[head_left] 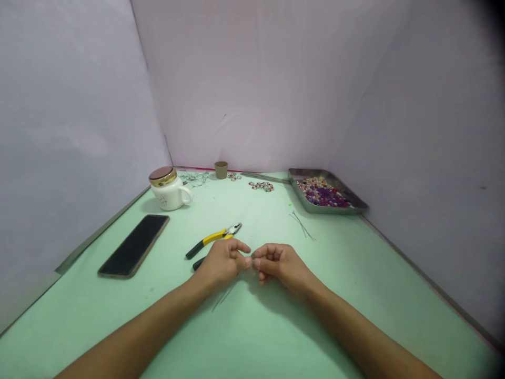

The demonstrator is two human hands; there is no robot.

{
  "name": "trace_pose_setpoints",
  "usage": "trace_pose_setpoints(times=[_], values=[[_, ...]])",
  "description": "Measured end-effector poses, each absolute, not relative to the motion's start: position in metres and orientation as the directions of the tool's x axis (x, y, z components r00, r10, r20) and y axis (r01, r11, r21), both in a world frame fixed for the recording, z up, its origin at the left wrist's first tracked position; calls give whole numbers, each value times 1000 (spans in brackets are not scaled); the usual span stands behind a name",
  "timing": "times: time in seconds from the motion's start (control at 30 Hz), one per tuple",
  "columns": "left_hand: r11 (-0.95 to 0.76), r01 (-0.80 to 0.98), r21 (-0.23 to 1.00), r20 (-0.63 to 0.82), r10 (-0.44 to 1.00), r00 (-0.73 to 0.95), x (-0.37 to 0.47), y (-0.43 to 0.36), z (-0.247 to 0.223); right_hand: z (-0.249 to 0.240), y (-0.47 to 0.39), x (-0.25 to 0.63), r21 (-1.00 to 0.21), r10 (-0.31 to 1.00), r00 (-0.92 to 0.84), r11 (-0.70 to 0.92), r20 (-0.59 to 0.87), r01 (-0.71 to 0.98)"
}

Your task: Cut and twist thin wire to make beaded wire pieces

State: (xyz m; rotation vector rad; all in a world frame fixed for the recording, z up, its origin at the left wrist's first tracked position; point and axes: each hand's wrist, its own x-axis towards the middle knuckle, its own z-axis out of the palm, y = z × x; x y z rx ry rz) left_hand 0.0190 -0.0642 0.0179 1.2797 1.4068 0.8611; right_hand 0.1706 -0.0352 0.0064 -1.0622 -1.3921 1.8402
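Note:
My left hand (225,261) and my right hand (284,267) meet fingertip to fingertip above the middle of the table. Each is closed in a pinch, thumb against index finger, on a tiny piece between them whose detail is too small to see. Two ends of thin wire (224,298) slant down and left from below the left hand, in line with the pinched fingertips. Combination pliers (213,238) with yellow and black handles lie just beyond my left hand, which partly covers the lower handle.
A phone (136,246) and a lidded white mug (168,195) stand to the left. At the back are a small cup (221,170), loose beads (262,186) and tangled wire bits (194,179). Right of centre lie cut wires (303,226); beyond them is a metal tray (329,209) of coloured beads.

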Motion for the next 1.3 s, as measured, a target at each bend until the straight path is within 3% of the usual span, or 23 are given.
trace_pose_setpoints(times=[0.2,0.77,1.3], values=[[182,392,902,-239,965,102,14,-64,16,3,-28,177,-955,862,-444,-293,-243,-46],[49,566,823,-116,990,83,13,-69,26,8,-28,178,-987,892,-429,-102,-145,122],[-5,548,836,-52,995,88,3,-64,32,8,-25,177,-957,835,-489,-289,-253,1]])
